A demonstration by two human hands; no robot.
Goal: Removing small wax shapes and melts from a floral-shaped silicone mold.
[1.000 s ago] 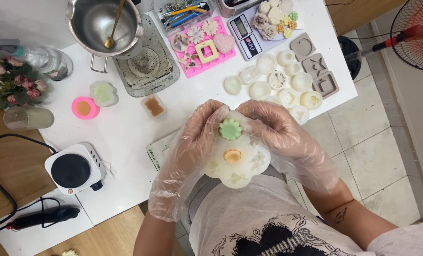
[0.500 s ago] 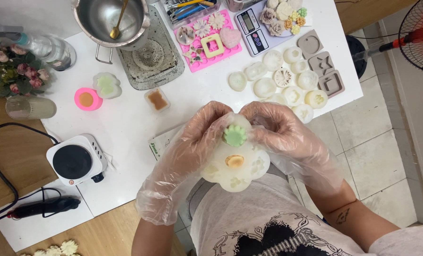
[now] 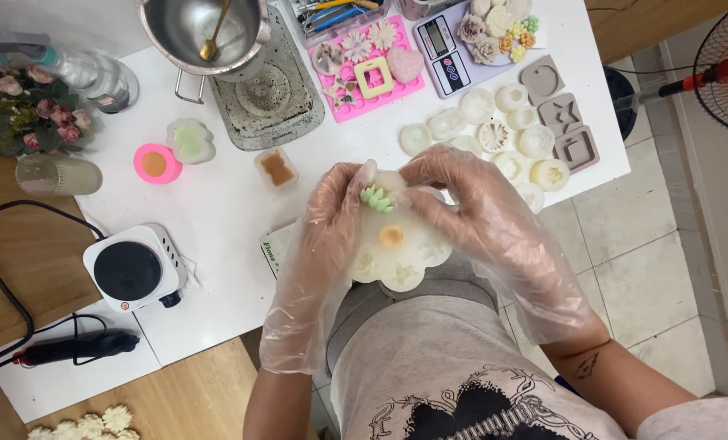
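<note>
Both my hands wear clear plastic gloves and hold a translucent white flower-shaped silicone mould [image 3: 397, 248] over my lap at the table's front edge. My left hand [image 3: 323, 244] grips its left side. My right hand [image 3: 486, 220] grips its top right, bending the top edge. A pale green flower-shaped piece [image 3: 377, 199] is lifting out of the top cavity between my fingertips. An orange piece [image 3: 391, 236] sits in the mould's middle cavity.
On the white table [image 3: 217, 204] stand a steel pot with a spoon [image 3: 205, 28], a small electric hotplate [image 3: 132, 267], a pink mould tray [image 3: 364, 69], several white moulds [image 3: 482, 134], brown moulds [image 3: 564, 114], a scale [image 3: 444, 45], a pink cup [image 3: 154, 163]. A fan [image 3: 727, 73] stands right.
The green piece has tilted up and come partly out of the mould as my fingers bent the top edge. The view has shifted slightly.
</note>
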